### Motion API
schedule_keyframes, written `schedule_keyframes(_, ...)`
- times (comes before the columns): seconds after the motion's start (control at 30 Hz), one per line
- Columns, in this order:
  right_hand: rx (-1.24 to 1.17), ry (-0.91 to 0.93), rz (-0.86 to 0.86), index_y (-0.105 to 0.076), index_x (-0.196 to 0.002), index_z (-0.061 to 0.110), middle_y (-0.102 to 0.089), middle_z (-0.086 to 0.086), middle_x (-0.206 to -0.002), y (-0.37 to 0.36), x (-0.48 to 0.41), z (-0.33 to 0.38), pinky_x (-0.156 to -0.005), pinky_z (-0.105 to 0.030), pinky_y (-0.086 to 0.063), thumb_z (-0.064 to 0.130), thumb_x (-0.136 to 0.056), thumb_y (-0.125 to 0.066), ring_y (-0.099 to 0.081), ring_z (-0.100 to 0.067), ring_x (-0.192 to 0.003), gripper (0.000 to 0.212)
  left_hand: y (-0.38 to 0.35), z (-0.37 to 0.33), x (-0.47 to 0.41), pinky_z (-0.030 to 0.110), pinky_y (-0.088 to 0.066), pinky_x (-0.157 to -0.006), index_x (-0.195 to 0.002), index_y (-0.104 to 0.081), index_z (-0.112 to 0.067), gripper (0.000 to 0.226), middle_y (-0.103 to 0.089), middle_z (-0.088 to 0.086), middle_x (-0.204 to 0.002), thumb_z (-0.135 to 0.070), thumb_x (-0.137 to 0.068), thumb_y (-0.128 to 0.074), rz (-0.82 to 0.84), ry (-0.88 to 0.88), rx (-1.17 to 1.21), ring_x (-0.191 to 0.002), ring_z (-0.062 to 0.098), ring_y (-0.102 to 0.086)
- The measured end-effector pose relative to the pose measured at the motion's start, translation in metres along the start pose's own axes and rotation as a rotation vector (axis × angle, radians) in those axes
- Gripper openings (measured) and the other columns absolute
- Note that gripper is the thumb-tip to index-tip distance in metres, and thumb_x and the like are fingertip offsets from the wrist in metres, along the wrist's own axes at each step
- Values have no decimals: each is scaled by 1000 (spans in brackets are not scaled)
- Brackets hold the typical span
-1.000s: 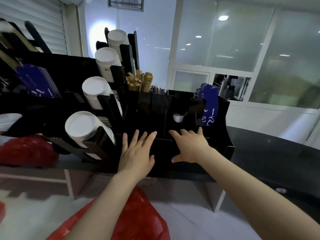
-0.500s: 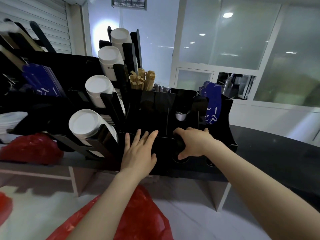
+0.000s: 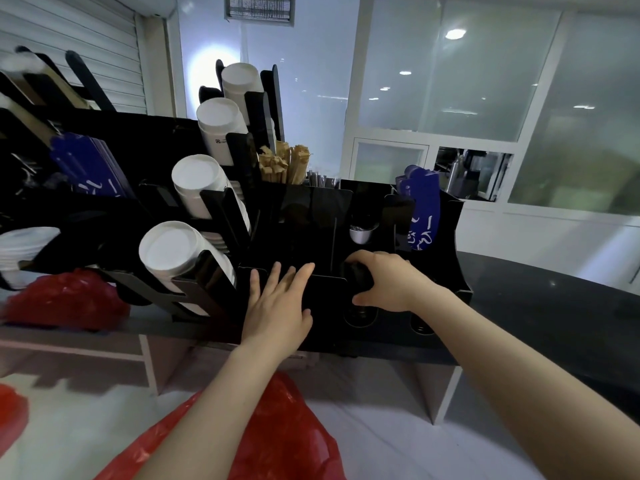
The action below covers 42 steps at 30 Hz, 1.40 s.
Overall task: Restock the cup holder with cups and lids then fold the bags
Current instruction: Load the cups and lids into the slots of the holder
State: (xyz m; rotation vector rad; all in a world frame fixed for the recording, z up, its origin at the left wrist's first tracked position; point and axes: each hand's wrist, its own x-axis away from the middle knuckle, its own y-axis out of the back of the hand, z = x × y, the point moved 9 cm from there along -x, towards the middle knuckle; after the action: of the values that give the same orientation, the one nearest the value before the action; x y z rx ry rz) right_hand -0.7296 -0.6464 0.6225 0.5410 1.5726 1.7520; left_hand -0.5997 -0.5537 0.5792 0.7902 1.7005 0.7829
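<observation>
Take the dark counter (image 3: 561, 306) before you as your mark. Behind it stand tall frosted glass panels (image 3: 467, 74) in white frames, with ceiling lights (image 3: 454, 33) showing in them. Far to its left hangs a white roller shutter (image 3: 69, 39), and a vent grille (image 3: 259, 8) sits high up. Beneath it, a white support panel (image 3: 445, 393) meets the pale floor (image 3: 398, 445).

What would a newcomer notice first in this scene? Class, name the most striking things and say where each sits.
Four stacks of white cups climb diagonally at left in a black holder. At centre, the left hand lies flat on the holder's front while the right hand curls over its edge. A red bag fills the bottom foreground.
</observation>
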Motion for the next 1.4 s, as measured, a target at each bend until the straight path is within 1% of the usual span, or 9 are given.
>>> schedule_keyframes(0.17, -69, 32, -85, -39, -137, 27, -54, -5, -124, 11, 2, 0, -89, -35, -50, 28, -71, -77, -54, -24, -109, 76, 0, 1, 0, 45, 16, -113, -148, -6, -35, 76, -27, -1, -156, -23, -89, -53, -4, 5, 10, -148, 21, -1)
schedule_keyframes(0.43, -396, 95, -485, -44, -132, 32, -57, 10, -120, 63, 17, 1, -85, -19, -40, 32, -73, -79, -52, -6, -104, 69, 11, -5, 15, 40, 14, -113, -151, 5, -28, 80, -7, 2, -160, -33, -91, -48, -37, -50, -79, -147, 20, 7)
schedule_keyframes(0.57, -471, 175, -479, -40, -133, 40, -51, 19, -118, 65, 14, 32, -80, -9, -33, 38, -73, -78, -47, 0, -104, 71, 13, -6, 51, 31, 17, -112, -152, -3, -20, 80, -2, 3, -161, -33, -90, -50, -62, -85, -75, -145, 15, 14)
schedule_keyframes(0.83, -189, 189, -273, -35, -140, 30, -46, -5, -139, 17, -29, 95, -99, -39, -42, 39, -77, -75, -48, -26, -123, 75, 1, 14, 89, 29, 17, -113, -152, 6, -21, 86, 6, 1, -160, -35, -89, -51, 41, -21, -85, -146, 15, 12)
schedule_keyframes(0.93, 35, 74, -111, -36, -138, 27, -49, -8, -132, -6, -44, 95, -100, -55, -40, 42, -74, -76, -50, -33, -118, 78, 2, 26, 101, 30, 19, -113, -152, 5, -23, 82, 7, -2, -160, -35, -90, -48, 46, 14, -82, -146, 13, 12)
schedule_keyframes(1.07, 189, -22, 14, -40, -130, 19, -56, -9, -120, -25, -51, 95, -91, -52, -40, 51, -67, -79, -44, -35, -120, 81, 2, 37, 114, 35, 16, -114, -152, 2, -25, 76, 7, -4, -160, -36, -93, -43, 61, 42, -65, -146, 13, 13)
schedule_keyframes(1.17, 285, -38, 95, -47, -123, 18, -60, -5, -111, -38, -50, 99, -91, -51, -37, 59, -64, -77, -55, -32, -108, 78, 1, 41, 119, 36, 16, -114, -152, 3, -26, 75, 8, -5, -160, -37, -93, -42, 75, 51, -63, -145, 12, 16)
schedule_keyframes(1.3, 445, 30, 70, -57, -109, 17, -59, -1, -87, -41, -47, 106, -103, -70, -18, 69, -66, -69, -61, -31, -100, 68, 2, 42, 119, 36, 12, -115, -152, -1, -26, 72, 5, -5, -160, -37, -93, -41, 65, 61, -37, -145, 11, 14)
schedule_keyframes(1.4, 474, 94, 67, -62, -89, 20, -57, 2, -78, -41, -45, 106, -104, -73, -11, 70, -68, -66, -58, -28, -100, 53, 1, 42, 118, 36, 11, -115, -152, -1, -27, 71, 5, -6, -160, -37, -94, -41, 67, 69, -16, -145, 10, 14)
